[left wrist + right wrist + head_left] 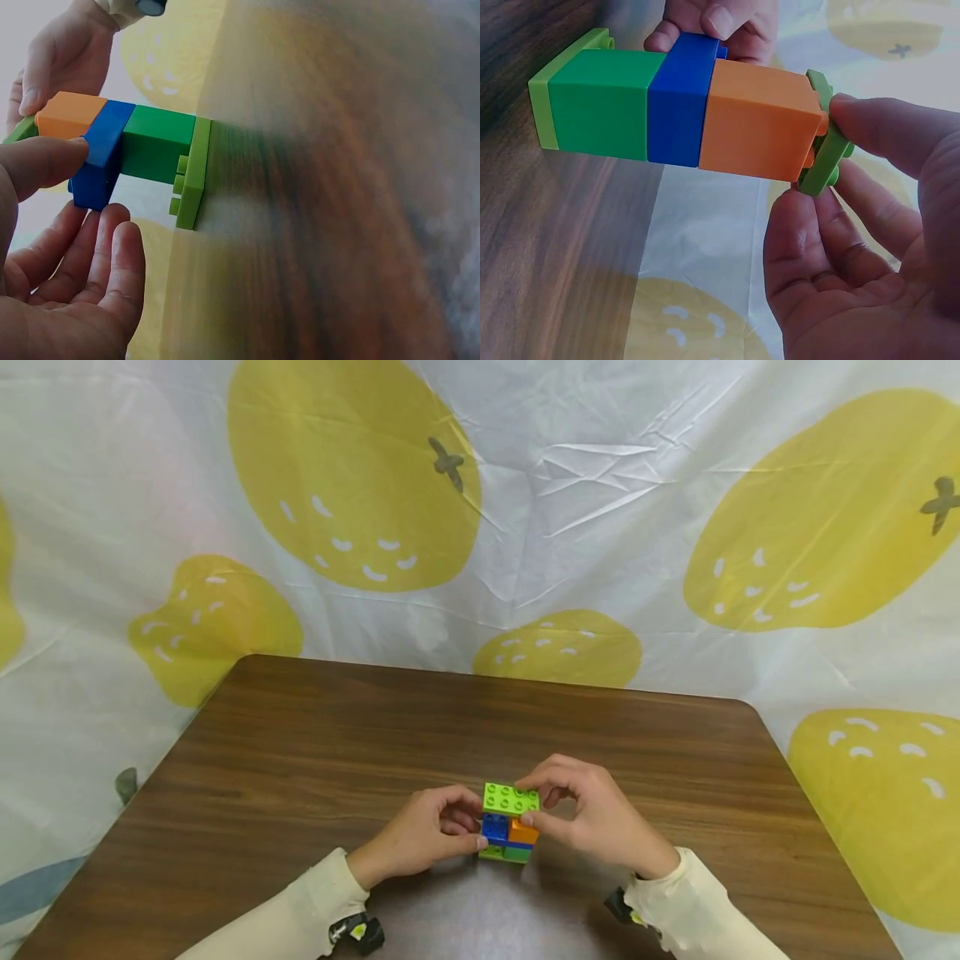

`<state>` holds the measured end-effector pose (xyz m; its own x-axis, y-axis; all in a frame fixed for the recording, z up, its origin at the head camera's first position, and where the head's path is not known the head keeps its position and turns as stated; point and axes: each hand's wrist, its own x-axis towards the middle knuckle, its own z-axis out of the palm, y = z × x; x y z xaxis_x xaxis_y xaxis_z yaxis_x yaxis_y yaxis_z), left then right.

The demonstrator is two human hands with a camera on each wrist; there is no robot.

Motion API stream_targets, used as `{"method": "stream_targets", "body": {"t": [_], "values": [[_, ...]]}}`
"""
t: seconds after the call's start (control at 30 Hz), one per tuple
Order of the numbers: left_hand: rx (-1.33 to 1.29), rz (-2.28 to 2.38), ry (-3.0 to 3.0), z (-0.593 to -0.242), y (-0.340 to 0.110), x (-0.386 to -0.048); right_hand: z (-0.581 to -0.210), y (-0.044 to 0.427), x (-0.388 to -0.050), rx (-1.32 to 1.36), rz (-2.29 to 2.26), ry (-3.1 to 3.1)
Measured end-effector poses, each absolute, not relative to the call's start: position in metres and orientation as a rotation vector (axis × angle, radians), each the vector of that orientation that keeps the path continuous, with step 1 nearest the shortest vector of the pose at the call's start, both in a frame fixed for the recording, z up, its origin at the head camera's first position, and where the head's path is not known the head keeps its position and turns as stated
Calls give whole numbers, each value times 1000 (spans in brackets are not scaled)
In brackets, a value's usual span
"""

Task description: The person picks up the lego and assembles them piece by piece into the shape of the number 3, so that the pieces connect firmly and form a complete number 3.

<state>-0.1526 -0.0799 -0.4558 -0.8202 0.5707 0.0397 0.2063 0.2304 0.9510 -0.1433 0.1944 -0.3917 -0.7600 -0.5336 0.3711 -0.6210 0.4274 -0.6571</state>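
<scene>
A toy-brick stack stands on the table, with a light green base plate [196, 176] at the bottom. Above that come a green brick [604, 105], a blue brick [681, 109] and an orange brick [761, 120]. My left hand [420, 831] pinches the blue brick's end between thumb and fingertips. My right hand [596, 814] holds a light green top plate [506, 797] by its edges, over the orange brick. In the right wrist view this plate sits slightly tilted, and some orange studs show beneath it.
The brown wooden table [360, 718] has rounded far corners. Behind it hangs a white cloth [585, 543] printed with large yellow fruit, which also drops along both sides. Dark wrist cameras [358, 932] are strapped over the pale sleeves.
</scene>
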Motion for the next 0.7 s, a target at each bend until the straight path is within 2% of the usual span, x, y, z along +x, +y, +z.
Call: {"method": "stream_targets", "body": {"t": [0.7], "values": [[714, 1622, 2190, -455, -80, -153, -395, 197, -137, 1088, 1220, -2516]]}}
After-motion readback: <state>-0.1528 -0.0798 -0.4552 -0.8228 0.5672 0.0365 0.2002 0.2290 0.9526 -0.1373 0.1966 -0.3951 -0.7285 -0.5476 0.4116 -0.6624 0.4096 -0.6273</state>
